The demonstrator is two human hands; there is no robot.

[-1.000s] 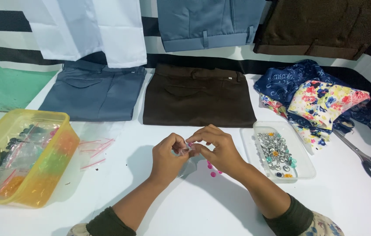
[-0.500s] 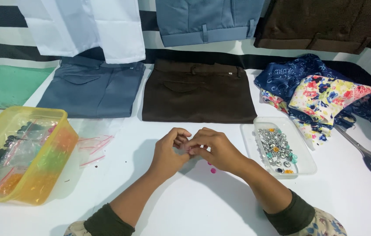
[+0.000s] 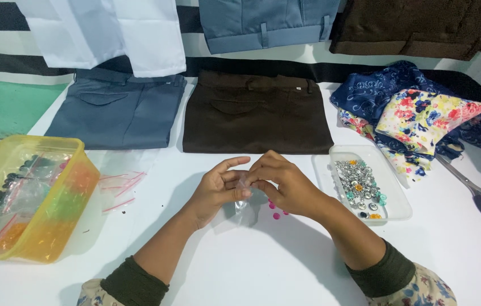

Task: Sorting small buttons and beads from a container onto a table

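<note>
Both hands meet over the white table (image 3: 263, 266): left hand (image 3: 213, 190) and right hand (image 3: 286, 182) pinch a small clear plastic bag (image 3: 243, 199), contents hard to see. Pink buttons (image 3: 277, 213) lie just beside; white tray (image 3: 390, 195) near.

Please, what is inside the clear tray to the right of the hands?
The clear tray holds many small silver snap buttons, with a few orange and teal ones among them. They lie heaped, so the pieces underneath cannot be seen. Nothing covers the tray from above.
</note>
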